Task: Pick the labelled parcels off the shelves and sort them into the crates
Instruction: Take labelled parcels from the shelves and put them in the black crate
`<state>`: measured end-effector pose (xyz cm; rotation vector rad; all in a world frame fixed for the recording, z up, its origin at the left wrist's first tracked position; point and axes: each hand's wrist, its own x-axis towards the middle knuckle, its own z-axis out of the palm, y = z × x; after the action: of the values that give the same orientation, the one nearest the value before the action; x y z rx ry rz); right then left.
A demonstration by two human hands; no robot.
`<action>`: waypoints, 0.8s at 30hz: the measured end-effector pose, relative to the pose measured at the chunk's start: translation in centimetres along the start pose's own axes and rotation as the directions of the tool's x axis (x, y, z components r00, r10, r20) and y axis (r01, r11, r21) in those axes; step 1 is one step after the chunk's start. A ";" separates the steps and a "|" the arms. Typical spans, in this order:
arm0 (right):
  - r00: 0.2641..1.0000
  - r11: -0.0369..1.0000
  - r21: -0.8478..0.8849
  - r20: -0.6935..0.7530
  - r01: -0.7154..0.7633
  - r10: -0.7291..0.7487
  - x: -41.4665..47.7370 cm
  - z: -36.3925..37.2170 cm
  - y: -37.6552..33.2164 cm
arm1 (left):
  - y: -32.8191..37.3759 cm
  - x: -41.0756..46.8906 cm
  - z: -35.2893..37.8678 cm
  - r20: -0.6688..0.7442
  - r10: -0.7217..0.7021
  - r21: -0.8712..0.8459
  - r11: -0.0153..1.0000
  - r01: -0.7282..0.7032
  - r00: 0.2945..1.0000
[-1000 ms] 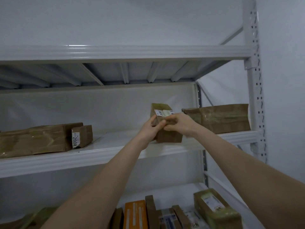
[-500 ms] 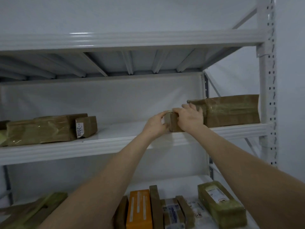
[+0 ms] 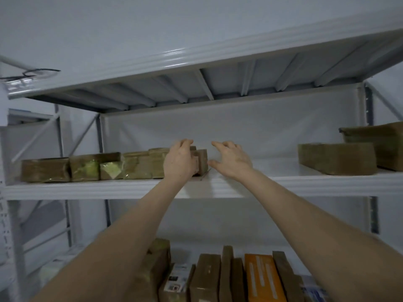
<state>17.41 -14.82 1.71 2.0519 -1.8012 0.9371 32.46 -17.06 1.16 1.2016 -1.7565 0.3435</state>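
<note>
Shelving (image 3: 196, 62) fills my view; its middle shelf (image 3: 218, 188) carries a row of brown parcels (image 3: 87, 167) on the left and a flat parcel (image 3: 335, 158) well off to the right. Below, more parcels stand on edge (an orange parcel (image 3: 263, 277) among them). I see the left hand (image 3: 180, 159) curled over the top of the small parcel (image 3: 202, 159) at the row's right end, gripping it. The right hand (image 3: 232, 160) hangs just beside it, fingers spread, holding nothing.
</note>
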 end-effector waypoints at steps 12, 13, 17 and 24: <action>0.957 0.961 -0.010 -0.088 -0.277 0.276 7.0 5.4 -4.6 | -9.2 4.0 1.7 -0.007 0.147 0.150 0.978 -0.145 0.989; 0.943 0.949 0.018 -0.106 -0.314 0.314 6.8 5.2 -4.2 | -9.2 4.1 1.8 -0.015 0.153 0.137 0.979 -0.149 0.988; 0.855 0.824 0.396 -0.154 -0.406 0.496 6.0 4.7 -2.7 | -8.4 4.3 1.6 -0.024 0.151 0.006 0.989 -0.151 0.988; 0.756 0.258 0.959 -0.080 -0.120 0.650 1.8 2.3 -0.5 | -3.1 3.3 0.7 -0.026 0.064 -0.502 0.862 -0.068 0.998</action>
<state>18.61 -17.45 1.17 1.3644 -1.6225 2.9112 34.43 -20.88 2.64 0.7598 -1.7367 -0.0778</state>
